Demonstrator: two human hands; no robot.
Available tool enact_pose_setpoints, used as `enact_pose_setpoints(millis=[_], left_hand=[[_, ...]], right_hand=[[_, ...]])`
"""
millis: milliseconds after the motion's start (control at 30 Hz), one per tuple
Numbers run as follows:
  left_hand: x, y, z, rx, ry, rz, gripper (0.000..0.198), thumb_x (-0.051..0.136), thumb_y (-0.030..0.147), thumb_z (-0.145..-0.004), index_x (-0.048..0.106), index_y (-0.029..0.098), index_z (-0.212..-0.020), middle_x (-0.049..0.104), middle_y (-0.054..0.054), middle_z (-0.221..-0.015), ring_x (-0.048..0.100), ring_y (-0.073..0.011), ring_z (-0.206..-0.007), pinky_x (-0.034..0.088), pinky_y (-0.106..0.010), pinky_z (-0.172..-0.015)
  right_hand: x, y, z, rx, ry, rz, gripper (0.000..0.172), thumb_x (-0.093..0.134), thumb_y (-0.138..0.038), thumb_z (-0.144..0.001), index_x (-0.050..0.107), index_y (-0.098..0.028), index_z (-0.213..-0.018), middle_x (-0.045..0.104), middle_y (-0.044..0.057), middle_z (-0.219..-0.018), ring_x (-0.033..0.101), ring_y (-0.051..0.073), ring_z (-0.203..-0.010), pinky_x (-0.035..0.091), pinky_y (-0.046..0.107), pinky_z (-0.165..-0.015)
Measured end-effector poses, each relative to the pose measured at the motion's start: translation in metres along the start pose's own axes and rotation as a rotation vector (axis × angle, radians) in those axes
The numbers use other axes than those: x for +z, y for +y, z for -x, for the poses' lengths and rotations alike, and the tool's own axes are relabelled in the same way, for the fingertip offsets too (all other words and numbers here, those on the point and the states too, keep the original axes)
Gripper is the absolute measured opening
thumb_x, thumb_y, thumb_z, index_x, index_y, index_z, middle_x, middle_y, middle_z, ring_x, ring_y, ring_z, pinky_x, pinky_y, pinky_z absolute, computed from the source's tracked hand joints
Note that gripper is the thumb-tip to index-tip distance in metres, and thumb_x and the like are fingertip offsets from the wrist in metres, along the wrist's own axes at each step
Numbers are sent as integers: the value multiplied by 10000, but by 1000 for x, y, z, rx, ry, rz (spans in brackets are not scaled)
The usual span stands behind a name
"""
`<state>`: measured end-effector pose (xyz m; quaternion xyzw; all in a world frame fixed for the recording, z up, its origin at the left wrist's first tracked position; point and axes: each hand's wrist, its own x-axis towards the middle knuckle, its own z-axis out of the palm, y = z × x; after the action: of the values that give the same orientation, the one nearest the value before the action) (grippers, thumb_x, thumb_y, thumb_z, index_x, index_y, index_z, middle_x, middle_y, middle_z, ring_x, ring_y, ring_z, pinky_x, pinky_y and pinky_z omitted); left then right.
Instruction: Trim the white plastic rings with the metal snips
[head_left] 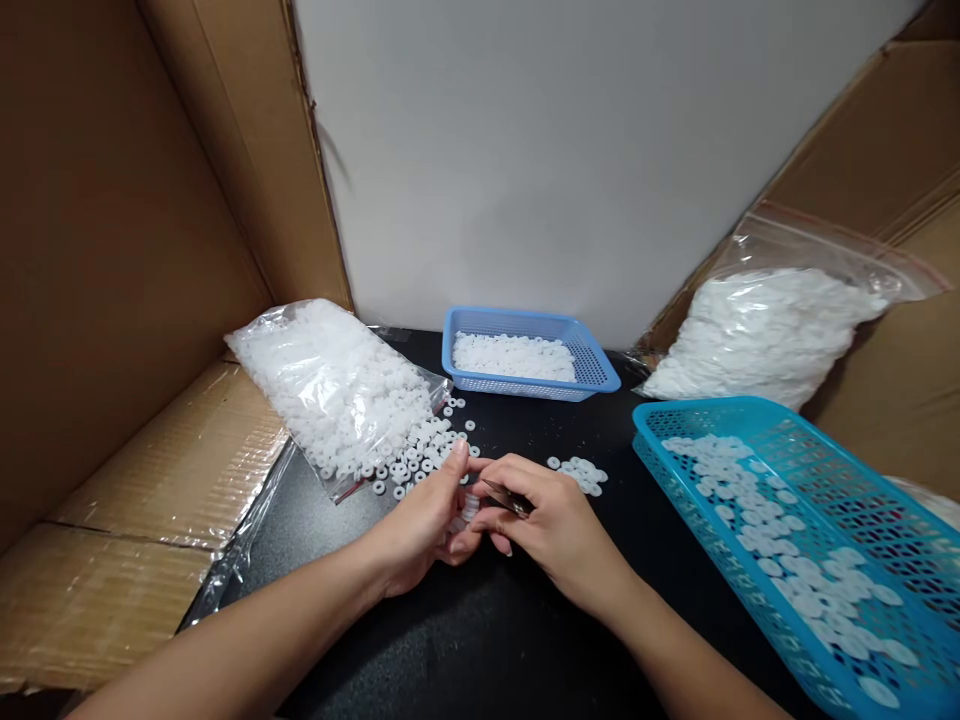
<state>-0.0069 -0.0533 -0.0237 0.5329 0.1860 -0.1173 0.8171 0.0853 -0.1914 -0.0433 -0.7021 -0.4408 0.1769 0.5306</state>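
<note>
Over black table [450, 640]: left hand [424, 525] grip pinched shut on white rings [469, 510]; right hand [559, 530] grip closed round thin metal tool [506, 497]; loose rings [424, 455] just beyond, beside bag [330, 390].

Left hand [427, 520] and right hand [551, 525] together over black tabletop [480, 640]. Right pinching slim dark tool [506, 497]; left fingertip at loose white rings [427, 455] beside clear bag [337, 385]. Small disc pile [579, 472] near. Blue basket [525, 388] behind, turquoise basket [870, 500] right.

Two baskets [525, 385] [712, 404]; two bags [337, 390] [772, 330]; two hands [420, 530] [559, 525].
</note>
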Motion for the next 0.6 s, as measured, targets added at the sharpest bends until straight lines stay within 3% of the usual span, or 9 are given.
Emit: enact_pose_setpoints(millis=[100,233,400,600], left_hand=[[0,-1,0,22,-12,-11,799,490,841,-833,627,138,-1189,548,21,-605,251,-57,-429,116,-232,-450],[-2,-3,0,80,-2,37,778,632,775,-808,604,132,-1245,410,88,-579,235,-67,-463,117,-228,-458],[-7,-4,1,122,-48,136,832,825,563,-778,523,127,-1419,405,109,-488,276,-82,-475,174,-230,-491],[-5,-4,2,221,-22,222,687,891,414,-760,660,162,-1357,431,91,-556,281,-40,-453,158,-221,-472]], right_hand=[[-2,3,0,-54,-36,60,125,727,-92,-849,697,-205,-805,725,41,-959,681,148,-695,532,240,-604],[-5,2,1,-200,-24,183,204,729,-46,-806,700,-208,-926,734,62,-989,727,221,-996,573,269,-805],[-6,-3,0,-288,95,254,301,612,-8,-784,687,-212,-993,706,28,-906,688,161,-768,563,236,-665],[-6,-5,-1,-339,143,223,211,640,-97,-872,694,-235,-1022,733,41,-932,701,176,-796,592,276,-708]])
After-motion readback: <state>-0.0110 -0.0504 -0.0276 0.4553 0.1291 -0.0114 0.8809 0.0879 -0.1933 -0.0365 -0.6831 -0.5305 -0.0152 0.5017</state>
